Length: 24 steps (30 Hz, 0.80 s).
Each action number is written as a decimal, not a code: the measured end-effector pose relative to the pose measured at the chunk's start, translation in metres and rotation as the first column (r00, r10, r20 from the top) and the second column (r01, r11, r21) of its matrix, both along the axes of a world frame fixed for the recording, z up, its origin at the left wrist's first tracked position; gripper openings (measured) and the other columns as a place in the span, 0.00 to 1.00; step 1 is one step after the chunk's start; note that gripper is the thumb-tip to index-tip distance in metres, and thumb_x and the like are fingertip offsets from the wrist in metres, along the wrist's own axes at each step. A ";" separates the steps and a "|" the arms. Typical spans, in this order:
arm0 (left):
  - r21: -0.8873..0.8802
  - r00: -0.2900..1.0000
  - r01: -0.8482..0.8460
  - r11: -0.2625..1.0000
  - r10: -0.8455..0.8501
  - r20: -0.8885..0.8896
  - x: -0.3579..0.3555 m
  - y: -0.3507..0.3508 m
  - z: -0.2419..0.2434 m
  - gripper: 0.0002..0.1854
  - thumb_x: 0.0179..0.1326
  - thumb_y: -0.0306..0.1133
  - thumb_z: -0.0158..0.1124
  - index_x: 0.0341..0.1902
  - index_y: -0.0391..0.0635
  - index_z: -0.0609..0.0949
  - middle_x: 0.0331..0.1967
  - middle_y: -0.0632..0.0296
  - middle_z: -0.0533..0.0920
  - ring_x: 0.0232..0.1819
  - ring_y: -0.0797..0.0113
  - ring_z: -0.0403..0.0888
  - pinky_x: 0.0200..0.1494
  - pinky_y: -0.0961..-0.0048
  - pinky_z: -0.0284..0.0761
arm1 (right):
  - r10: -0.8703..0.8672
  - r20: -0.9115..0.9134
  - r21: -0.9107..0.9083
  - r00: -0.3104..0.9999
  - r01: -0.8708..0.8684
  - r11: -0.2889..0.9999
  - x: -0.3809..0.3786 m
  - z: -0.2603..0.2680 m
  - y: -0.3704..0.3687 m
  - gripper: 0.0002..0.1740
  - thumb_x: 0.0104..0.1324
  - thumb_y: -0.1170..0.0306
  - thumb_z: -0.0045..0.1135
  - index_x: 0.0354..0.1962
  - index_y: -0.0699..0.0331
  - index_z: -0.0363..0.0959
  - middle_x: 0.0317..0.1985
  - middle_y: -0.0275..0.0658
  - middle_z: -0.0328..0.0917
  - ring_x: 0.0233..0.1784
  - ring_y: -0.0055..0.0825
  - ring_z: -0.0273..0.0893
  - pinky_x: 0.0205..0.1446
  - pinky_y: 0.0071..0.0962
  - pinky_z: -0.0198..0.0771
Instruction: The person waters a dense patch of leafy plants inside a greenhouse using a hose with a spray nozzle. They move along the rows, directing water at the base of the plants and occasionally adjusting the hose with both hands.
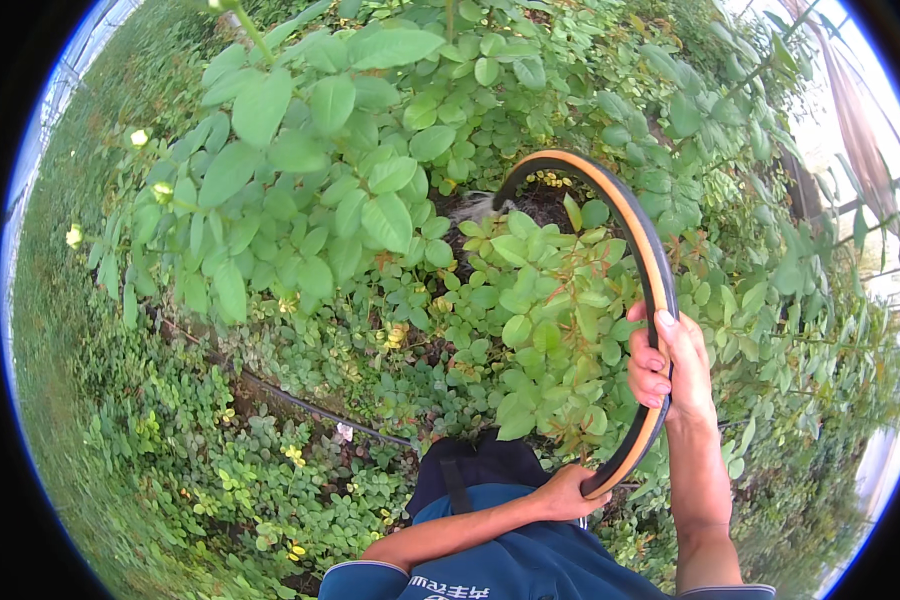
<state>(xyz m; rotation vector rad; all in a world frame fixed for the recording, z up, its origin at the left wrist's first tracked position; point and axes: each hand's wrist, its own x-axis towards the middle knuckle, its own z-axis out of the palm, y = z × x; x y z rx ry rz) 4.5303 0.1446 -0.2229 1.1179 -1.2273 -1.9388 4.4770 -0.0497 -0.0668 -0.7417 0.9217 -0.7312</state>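
Observation:
A black hose with an orange stripe (pixel 634 210) bends in a tall arch in front of me. My right hand (pixel 682 364) is wrapped around its right side, thumb on top. Lower down, close to my waist, my left hand (pixel 566 493) grips the same hose. The far end of the hose points down among the leaves, where whitish water (pixel 474 208) spills onto dark soil. A leafy rose bush with reddish young shoots (pixel 562 315) stands inside the arch. Where the hose runs beyond my left hand is hidden.
Taller rose stems with broad leaves (pixel 330 150) and pale buds (pixel 163 192) rise at the upper left, near the camera. A thin dark pipe (pixel 322 411) crosses the low plants at left. Translucent sheeting (pixel 859 112) hangs at the right edge.

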 end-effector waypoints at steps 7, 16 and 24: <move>0.052 0.996 0.078 0.996 -0.077 -0.034 -0.015 -0.016 0.002 0.25 0.58 0.41 0.67 0.16 0.40 0.66 0.09 0.67 0.60 0.15 0.76 0.56 0.20 0.67 0.54 | -0.126 -0.135 -0.021 0.983 0.124 0.992 -0.028 0.001 -0.006 0.17 0.72 0.61 0.44 0.45 0.68 0.66 0.16 0.28 0.57 0.09 0.12 0.51 0.08 0.16 0.49; -0.038 0.935 0.353 0.935 -0.354 -0.001 -0.023 -0.038 -0.018 0.23 0.56 0.41 0.67 0.18 0.37 0.68 0.11 0.62 0.63 0.16 0.71 0.60 0.22 0.66 0.58 | -0.377 -0.389 -0.131 0.841 0.355 0.926 -0.055 0.005 -0.005 0.15 0.71 0.63 0.48 0.44 0.68 0.65 0.19 0.29 0.61 0.12 0.14 0.58 0.12 0.18 0.56; -0.001 0.931 0.365 0.931 -0.365 -0.025 -0.025 -0.045 -0.014 0.23 0.57 0.40 0.66 0.18 0.37 0.68 0.10 0.64 0.60 0.15 0.72 0.56 0.21 0.66 0.54 | -0.397 -0.361 -0.093 0.844 0.390 0.916 -0.069 0.003 -0.009 0.16 0.71 0.61 0.49 0.42 0.67 0.64 0.19 0.29 0.61 0.12 0.14 0.58 0.12 0.19 0.57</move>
